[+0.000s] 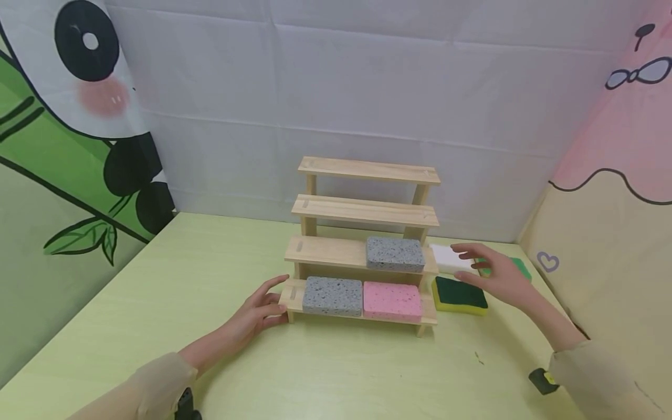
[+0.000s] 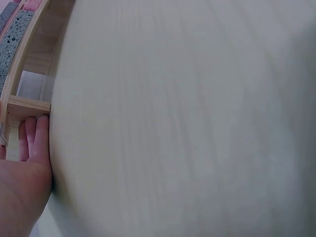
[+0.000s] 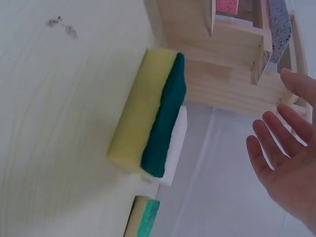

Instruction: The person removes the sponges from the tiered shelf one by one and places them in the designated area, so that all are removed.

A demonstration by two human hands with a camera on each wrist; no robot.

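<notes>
In the head view my left hand (image 1: 255, 315) holds the left end of a stepped wooden shelf (image 1: 362, 210), thumb at the front corner of the lowest board. The left wrist view shows several of its fingers (image 2: 35, 133) under that board, at the side leg. My right hand (image 1: 501, 274) hovers with fingers spread over sponges right of the shelf, holding nothing. Below it lie a green-and-yellow sponge (image 1: 461, 296), a white sponge (image 1: 446, 258) and a lighter green-topped sponge (image 1: 521, 268), partly hidden. A grey sponge (image 1: 333, 296) and a pink sponge (image 1: 392, 301) sit on the lowest step.
Another grey sponge (image 1: 395, 254) rests at the right end of the second step. The two upper boards are bare. Behind the light yellow table (image 1: 336, 373) hangs a pale cloth (image 1: 362, 81), with printed panels to the left and right.
</notes>
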